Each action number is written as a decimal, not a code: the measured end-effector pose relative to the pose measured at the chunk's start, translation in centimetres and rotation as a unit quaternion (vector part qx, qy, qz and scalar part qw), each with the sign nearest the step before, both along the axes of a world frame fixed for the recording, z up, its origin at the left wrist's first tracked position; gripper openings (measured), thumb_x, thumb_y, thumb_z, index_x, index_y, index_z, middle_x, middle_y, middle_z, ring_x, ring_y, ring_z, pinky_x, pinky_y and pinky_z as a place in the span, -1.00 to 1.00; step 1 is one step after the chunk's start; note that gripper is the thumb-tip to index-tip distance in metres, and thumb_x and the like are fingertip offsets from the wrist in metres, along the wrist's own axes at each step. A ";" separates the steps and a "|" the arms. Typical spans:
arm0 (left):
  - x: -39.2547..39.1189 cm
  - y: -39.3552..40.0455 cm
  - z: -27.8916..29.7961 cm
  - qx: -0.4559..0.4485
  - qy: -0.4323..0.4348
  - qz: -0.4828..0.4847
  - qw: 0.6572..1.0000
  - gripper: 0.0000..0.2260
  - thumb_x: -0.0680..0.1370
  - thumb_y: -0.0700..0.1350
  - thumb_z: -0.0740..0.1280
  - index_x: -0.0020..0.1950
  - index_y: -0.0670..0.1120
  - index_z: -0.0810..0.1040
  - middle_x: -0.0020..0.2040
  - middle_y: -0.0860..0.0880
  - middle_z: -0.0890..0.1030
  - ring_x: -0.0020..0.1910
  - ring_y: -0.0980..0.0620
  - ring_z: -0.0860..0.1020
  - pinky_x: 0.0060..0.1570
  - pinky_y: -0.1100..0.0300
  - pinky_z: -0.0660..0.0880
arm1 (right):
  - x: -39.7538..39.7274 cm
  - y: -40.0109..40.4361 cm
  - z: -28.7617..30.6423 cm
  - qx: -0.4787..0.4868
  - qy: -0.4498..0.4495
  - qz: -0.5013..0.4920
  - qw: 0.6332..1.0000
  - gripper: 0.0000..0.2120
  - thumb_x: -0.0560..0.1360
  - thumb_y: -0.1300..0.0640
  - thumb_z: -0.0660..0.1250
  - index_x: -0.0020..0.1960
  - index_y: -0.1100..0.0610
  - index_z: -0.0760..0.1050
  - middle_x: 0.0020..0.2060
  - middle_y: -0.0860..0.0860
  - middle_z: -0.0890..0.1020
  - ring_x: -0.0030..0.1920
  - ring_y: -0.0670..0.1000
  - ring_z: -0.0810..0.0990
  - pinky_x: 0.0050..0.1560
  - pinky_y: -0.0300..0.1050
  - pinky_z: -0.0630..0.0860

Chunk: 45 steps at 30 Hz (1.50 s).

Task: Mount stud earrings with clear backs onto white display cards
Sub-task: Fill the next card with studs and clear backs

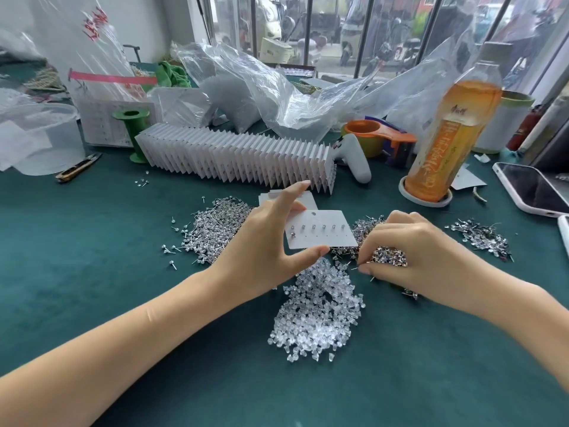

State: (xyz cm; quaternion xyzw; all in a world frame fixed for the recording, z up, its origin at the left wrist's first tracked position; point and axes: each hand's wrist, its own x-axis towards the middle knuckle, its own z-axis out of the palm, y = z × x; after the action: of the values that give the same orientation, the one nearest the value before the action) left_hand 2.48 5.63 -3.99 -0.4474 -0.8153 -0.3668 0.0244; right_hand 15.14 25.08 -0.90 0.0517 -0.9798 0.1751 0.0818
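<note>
My left hand (271, 238) holds a white display card (331, 231) between thumb and fingers, above the green cloth. A row of several studs sits in the card's upper holes, and one more at the lower left. My right hand (400, 254) rests on a pile of stud earrings (388, 257), its fingertips pinching at studs just right of the card. Another heap of studs (215, 229) lies left of the card. A pile of clear backs (317, 315) lies below the card, between my forearms. Blank cards (271, 195) lie behind my left hand.
A long fanned row of finished cards (234, 155) stands behind the work spot. An orange drink bottle (443, 143) stands at the right on a white coaster, phones (532, 189) beyond it. Plastic bags (277, 94), a green spool (132, 131), snips (78, 167) and a tape dispenser (378, 140) crowd the back.
</note>
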 end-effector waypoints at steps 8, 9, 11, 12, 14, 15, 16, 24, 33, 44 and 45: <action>1.0 0.0 0.1 -0.017 0.004 -0.047 0.999 -0.19 0.38 0.21 0.44 0.50 0.16 0.06 0.24 0.10 0.50 0.21 0.21 0.39 0.14 0.48 0.22 | -0.1 -2.8 1.4 -0.125 0.141 -0.061 0.980 -0.82 0.34 0.24 0.52 -0.23 -0.02 0.62 -0.44 -0.21 0.46 -0.32 -0.17 0.44 -0.24 -0.43 0.33; 1.2 0.0 0.1 -0.022 0.006 -0.056 0.998 -0.19 0.38 0.22 0.43 0.50 0.18 0.05 0.24 0.11 0.50 0.23 0.20 0.39 0.16 0.46 0.22 | -0.2 -3.2 1.0 -0.122 0.145 -0.062 0.980 -0.82 0.34 0.26 0.52 -0.21 0.00 0.64 -0.42 -0.23 0.43 -0.30 -0.19 0.44 -0.23 -0.44 0.32; 1.5 0.0 0.1 -0.025 0.007 -0.068 0.997 -0.19 0.38 0.23 0.42 0.50 0.21 0.03 0.23 0.13 0.50 0.22 0.21 0.38 0.16 0.54 0.21 | -0.2 -3.7 0.2 -0.120 0.138 -0.057 0.982 -0.84 0.34 0.29 0.52 -0.20 0.06 0.65 -0.38 -0.24 0.43 -0.27 -0.21 0.45 -0.20 -0.43 0.31; 1.6 0.0 0.1 -0.025 0.007 -0.071 0.997 -0.19 0.39 0.23 0.42 0.50 0.21 0.03 0.23 0.14 0.50 0.21 0.22 0.38 0.16 0.58 0.19 | -0.2 -3.8 -0.1 -0.112 0.137 -0.048 0.983 -0.86 0.35 0.30 0.52 -0.20 0.10 0.65 -0.37 -0.22 0.45 -0.27 -0.19 0.45 -0.18 -0.41 0.31; 1.6 0.1 0.1 -0.022 0.006 -0.073 0.997 -0.20 0.39 0.23 0.42 0.49 0.22 0.02 0.22 0.14 0.50 0.21 0.22 0.39 0.16 0.58 0.19 | -0.3 -3.9 -0.4 -0.088 0.152 -0.026 0.984 -0.88 0.34 0.33 0.53 -0.22 0.17 0.63 -0.37 -0.14 0.53 -0.24 -0.11 0.46 -0.16 -0.30 0.32; 1.6 0.1 0.1 -0.020 0.006 -0.074 0.997 -0.20 0.39 0.23 0.41 0.49 0.22 0.02 0.22 0.14 0.50 0.21 0.22 0.39 0.16 0.57 0.19 | -0.3 -4.0 -0.5 -0.083 0.161 -0.022 0.983 -0.88 0.34 0.34 0.53 -0.23 0.19 0.62 -0.38 -0.09 0.56 -0.24 -0.02 0.47 -0.17 -0.24 0.33; 1.6 0.1 0.1 -0.019 0.006 -0.074 0.997 -0.20 0.39 0.23 0.41 0.49 0.23 0.01 0.22 0.14 0.50 0.21 0.21 0.39 0.16 0.57 0.20 | -0.3 -4.0 -0.6 -0.085 0.170 -0.020 0.982 -0.88 0.33 0.35 0.53 -0.24 0.20 0.62 -0.38 -0.05 0.59 -0.25 0.03 0.48 -0.18 -0.21 0.34; 1.8 0.2 -0.1 -0.010 0.019 -0.077 0.997 -0.21 0.40 0.22 0.39 0.50 0.18 0.02 0.22 0.10 0.51 0.21 0.19 0.40 0.17 0.48 0.24 | -0.4 -4.3 -1.0 -0.059 0.195 0.009 0.979 -0.86 0.33 0.33 0.54 -0.27 0.19 0.59 -0.35 -0.06 0.61 -0.26 0.06 0.47 -0.15 -0.14 0.39; 1.8 0.2 0.1 0.012 0.026 -0.083 0.996 -0.23 0.41 0.12 0.42 0.51 0.06 0.12 0.16 0.06 0.54 0.14 0.11 0.47 0.16 0.26 0.37 | -0.3 -4.5 -0.8 -0.010 0.203 0.020 0.979 -0.87 0.32 0.34 0.54 -0.22 0.23 0.61 -0.30 -0.02 0.64 -0.26 0.14 0.51 -0.17 0.09 0.51; 0.8 0.1 0.4 0.048 -0.003 -0.036 0.998 -0.16 0.35 0.16 0.48 0.50 0.07 0.12 0.16 0.02 0.56 0.06 0.28 0.43 0.08 0.61 0.29 | 0.7 -5.5 0.3 -0.296 0.150 -0.137 0.933 -0.95 0.43 0.05 0.40 -0.19 -0.08 0.58 -0.36 -0.14 0.62 -0.42 -0.15 0.45 -0.40 -0.42 0.34; 0.8 0.1 0.4 0.055 -0.004 -0.025 0.998 -0.16 0.34 0.17 0.48 0.50 0.07 0.12 0.16 0.02 0.56 0.06 0.29 0.42 0.06 0.65 0.26 | 0.8 -5.8 0.5 -0.353 0.121 -0.138 0.917 -0.89 0.42 0.02 0.42 -0.26 0.00 0.55 -0.43 -0.06 0.61 -0.50 -0.15 0.42 -0.47 -0.40 0.33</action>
State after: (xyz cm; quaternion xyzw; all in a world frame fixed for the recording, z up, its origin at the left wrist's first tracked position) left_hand 3.27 5.73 -3.59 -0.4642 -0.7824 -0.4136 0.0370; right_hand 15.94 19.24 -0.42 -0.0951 -0.8341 0.4895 0.2357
